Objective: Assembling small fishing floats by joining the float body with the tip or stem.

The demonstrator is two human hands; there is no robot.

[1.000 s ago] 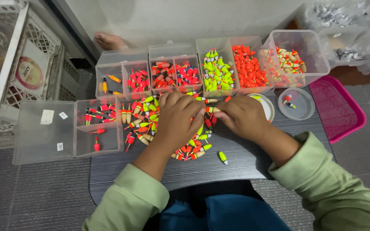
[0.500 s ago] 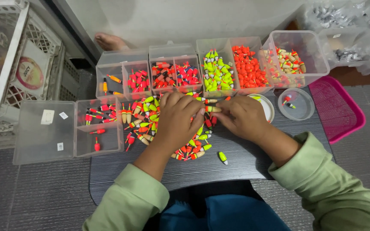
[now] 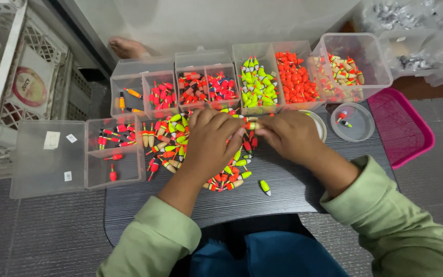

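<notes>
A loose heap of small fishing floats [image 3: 170,141] in red, orange, yellow-green and tan lies on the dark table [image 3: 293,192]. My left hand [image 3: 212,141] rests palm down over the heap, fingers bent. My right hand [image 3: 285,134] sits beside it. The fingertips of both hands meet on one tan-and-orange float [image 3: 252,125]. A single yellow-green float [image 3: 265,186] lies apart near the front.
Clear plastic sorting boxes [image 3: 206,84] line the table's back edge, each with floats of one colour. A divided box with open lid [image 3: 78,154] is at left, a round clear lid [image 3: 354,121] and pink tray [image 3: 403,125] at right, white crates [image 3: 11,66] far left.
Both hands stay over the heap; the fingers have shifted slightly as they work the small float between them.
</notes>
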